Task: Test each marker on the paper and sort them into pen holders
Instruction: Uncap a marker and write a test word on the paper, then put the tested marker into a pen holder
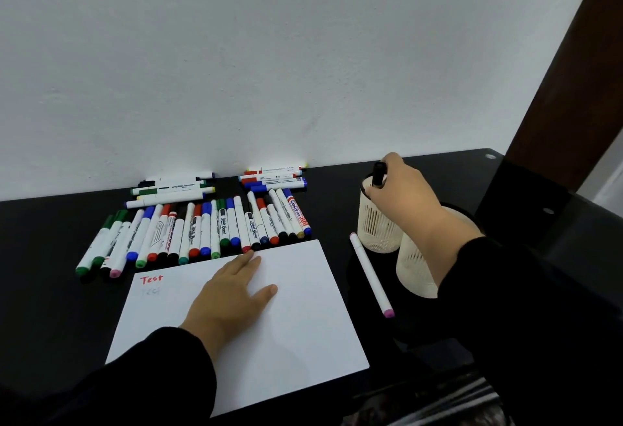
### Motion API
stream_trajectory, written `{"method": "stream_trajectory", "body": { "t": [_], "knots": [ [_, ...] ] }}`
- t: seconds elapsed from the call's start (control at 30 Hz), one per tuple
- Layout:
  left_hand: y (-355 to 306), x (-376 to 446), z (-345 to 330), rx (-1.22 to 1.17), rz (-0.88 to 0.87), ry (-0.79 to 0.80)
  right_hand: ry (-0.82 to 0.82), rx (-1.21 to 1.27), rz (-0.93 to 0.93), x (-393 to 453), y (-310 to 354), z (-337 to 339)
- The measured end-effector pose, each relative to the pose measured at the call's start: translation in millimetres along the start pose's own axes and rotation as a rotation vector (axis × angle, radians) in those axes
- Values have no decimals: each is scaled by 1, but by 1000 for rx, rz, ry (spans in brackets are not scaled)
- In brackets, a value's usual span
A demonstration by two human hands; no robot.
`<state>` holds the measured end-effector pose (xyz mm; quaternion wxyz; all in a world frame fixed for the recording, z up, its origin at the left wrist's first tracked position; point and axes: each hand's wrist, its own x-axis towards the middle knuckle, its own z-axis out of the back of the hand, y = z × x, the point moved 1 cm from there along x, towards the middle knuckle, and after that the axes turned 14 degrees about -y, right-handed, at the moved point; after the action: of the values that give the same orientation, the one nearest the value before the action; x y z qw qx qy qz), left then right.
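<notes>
Over the far cream mesh pen holder (379,219), right hand (404,189) fingers grip an upright black marker (379,174); left hand (229,294) flat on white paper (303,324).

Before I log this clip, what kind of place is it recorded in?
Probably a home or office desk set up for a sorting task: a black desk pushed against a bare white wall, with rows of whiteboard markers, a sheet of test paper and two cream mesh pen holders.
</notes>
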<state>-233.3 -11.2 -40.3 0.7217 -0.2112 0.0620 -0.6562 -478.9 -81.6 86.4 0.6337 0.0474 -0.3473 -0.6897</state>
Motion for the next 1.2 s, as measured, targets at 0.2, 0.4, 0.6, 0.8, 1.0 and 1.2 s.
{"method": "stream_trajectory", "body": {
  "t": [0.2, 0.4, 0.6, 0.8, 1.0, 1.2],
  "knots": [
    [1, 0, 0, -3, 2, 3, 29, -61, 1, 1, 0, 4],
    [2, 0, -1, -7, 2, 11, 26, -43, -13, 1, 0, 4],
    [1, -1, 1, -7, 0, 17, -10, -14, -9, -1, -1, 6],
    [0, -3, 2, -21, 4, 27, -112, -49, 186, -4, 8, 9],
    [-2, -2, 5, -8, -11, 24, -91, -112, 340, -12, 32, 6],
    [0, 0, 3, -18, -21, 9, -5, -77, 392, -22, 45, -37]
  ]
}}
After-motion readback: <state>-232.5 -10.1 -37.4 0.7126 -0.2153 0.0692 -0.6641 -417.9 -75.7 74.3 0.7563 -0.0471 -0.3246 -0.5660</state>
